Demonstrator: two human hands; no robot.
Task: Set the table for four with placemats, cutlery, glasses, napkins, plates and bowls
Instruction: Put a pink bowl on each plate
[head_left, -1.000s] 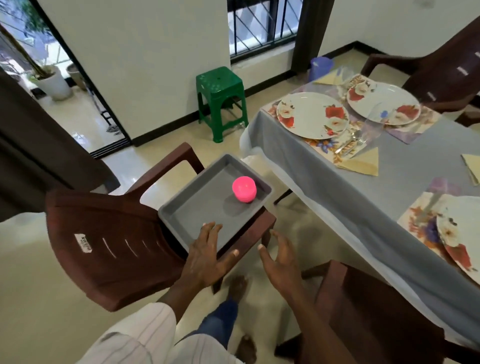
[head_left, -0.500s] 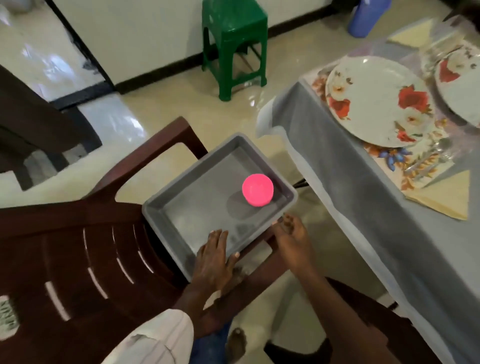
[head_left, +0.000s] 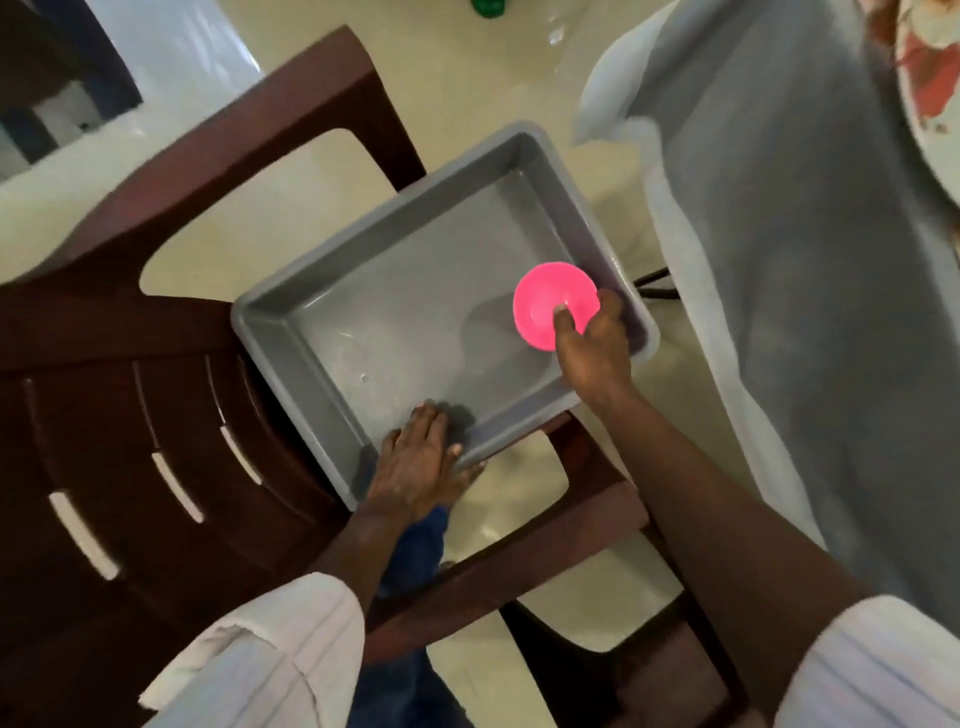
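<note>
Right hand (head_left: 592, 345) pinches the pink bowl's (head_left: 550, 301) rim, thumb inside | left hand (head_left: 418, 467) lies flat, fingers spread, on the grey tray's (head_left: 291, 332) near edge | tray on a brown chair (head_left: 130, 415) | grey-clothed worktop (head_left: 800, 218) just beside

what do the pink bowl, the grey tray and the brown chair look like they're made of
Pink bowl: probably plastic, given its saturated, uniform colour and smooth surface.
Grey tray: likely moulded plastic, semi-gloss, with rounded corners and soft sheen on its walls.
Brown chair: apparently moulded plastic, glossy, with cut slots in the backrest; painted wood cannot be ruled out.
</note>
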